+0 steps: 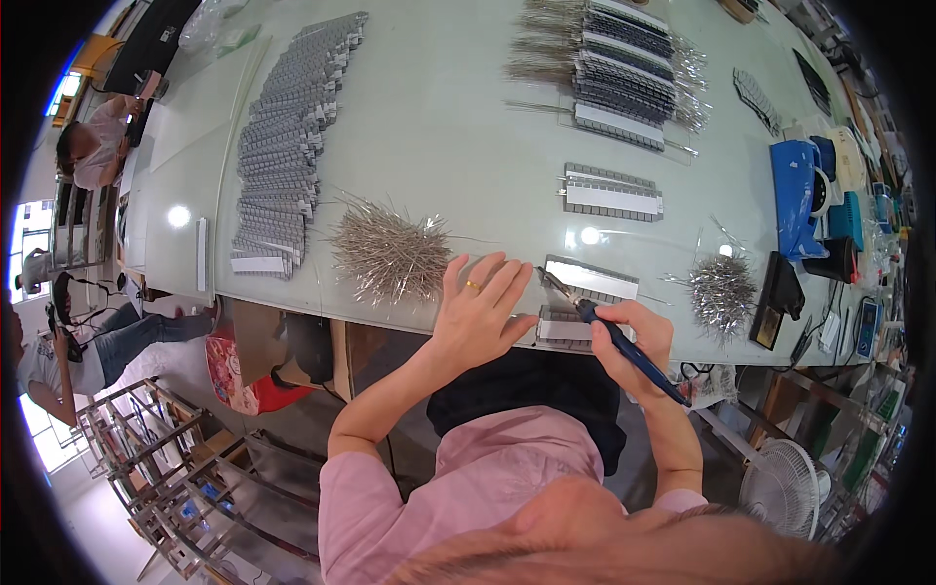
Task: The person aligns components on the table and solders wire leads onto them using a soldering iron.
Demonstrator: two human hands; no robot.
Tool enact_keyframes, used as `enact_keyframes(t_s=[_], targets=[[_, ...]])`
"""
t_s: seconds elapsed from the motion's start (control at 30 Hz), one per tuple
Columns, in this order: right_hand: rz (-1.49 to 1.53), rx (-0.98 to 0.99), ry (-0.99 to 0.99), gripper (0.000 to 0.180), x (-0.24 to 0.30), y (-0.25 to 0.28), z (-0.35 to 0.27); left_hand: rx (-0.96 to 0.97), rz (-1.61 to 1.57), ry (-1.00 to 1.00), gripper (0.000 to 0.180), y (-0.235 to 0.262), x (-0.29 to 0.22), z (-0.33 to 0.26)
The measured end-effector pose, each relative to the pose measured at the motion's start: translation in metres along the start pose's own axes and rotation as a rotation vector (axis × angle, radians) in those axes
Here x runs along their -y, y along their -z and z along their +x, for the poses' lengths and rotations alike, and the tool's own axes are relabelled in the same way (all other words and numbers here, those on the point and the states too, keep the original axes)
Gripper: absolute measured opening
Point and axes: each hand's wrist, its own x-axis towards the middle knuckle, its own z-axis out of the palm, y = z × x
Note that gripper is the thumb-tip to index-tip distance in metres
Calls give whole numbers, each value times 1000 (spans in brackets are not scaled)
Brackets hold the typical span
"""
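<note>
My left hand lies low over the table's near edge, fingers stretched out and thumb apart, holding nothing that I can see. A ring is on one finger. In my right hand is a blue-handled tool that looks like pliers; its slim metal tip points left, close to my left fingertips. Beside that tip lies a grey gridded strip with a white band. A similar strip sits nearer me, partly hidden by my right hand. Left of my left hand is a heap of thin silvery wires.
A long overlapping row of grey gridded pieces runs up the left. Stacked strips with wires lie at the far side, another strip before them. A second wire heap, blue holder and fan are at right.
</note>
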Motion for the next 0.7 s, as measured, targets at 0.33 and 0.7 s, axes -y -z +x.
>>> enact_keyframes(t_s=[0.33,0.7], targets=[[-43,70,43,14,8,4,10,-14,32,-18,62,5,-1,1],[230,40,-216,14,-16,10,5,-15,-48,-209,53,-18,-68,-17]])
